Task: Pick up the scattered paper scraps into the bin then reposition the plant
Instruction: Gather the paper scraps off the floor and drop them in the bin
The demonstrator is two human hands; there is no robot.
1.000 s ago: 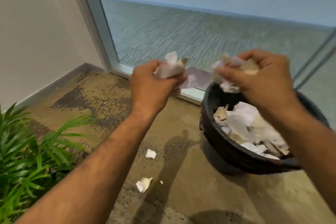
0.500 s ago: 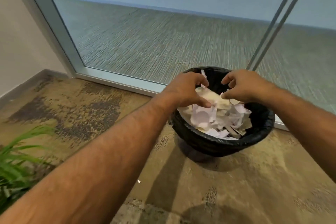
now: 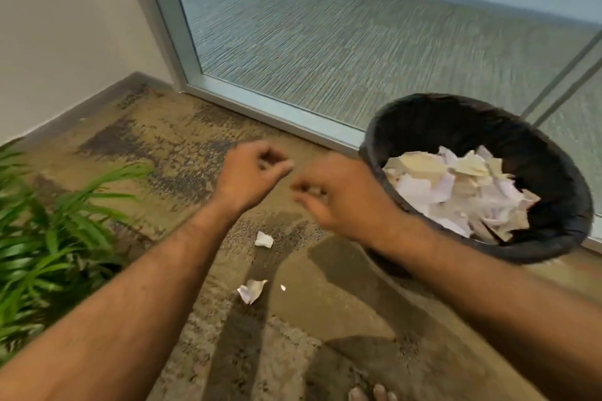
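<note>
Now both hands hang above the carpet [image 3: 182, 140], beside the bin [image 3: 553, 238]. Left hand [image 3: 250, 172] loosely curled, nothing in it. Right hand [image 3: 338, 195] the same, blurred, no paper visible in it. I count 3 scraps on the floor below: 1 small scrap [image 3: 263, 239], 1 larger crumpled scrap [image 3: 251, 290], 1 tiny fleck [image 3: 282, 287]. Bin already holds a heap of torn paper [image 3: 456, 192]. Scraps look featherlight and limp; I'd pinch each by a raised edge, the fleck with fingertips. Plant [image 3: 49, 231] stands at left, leaves floppy; pot not visible, so its base must be found first.
</note>
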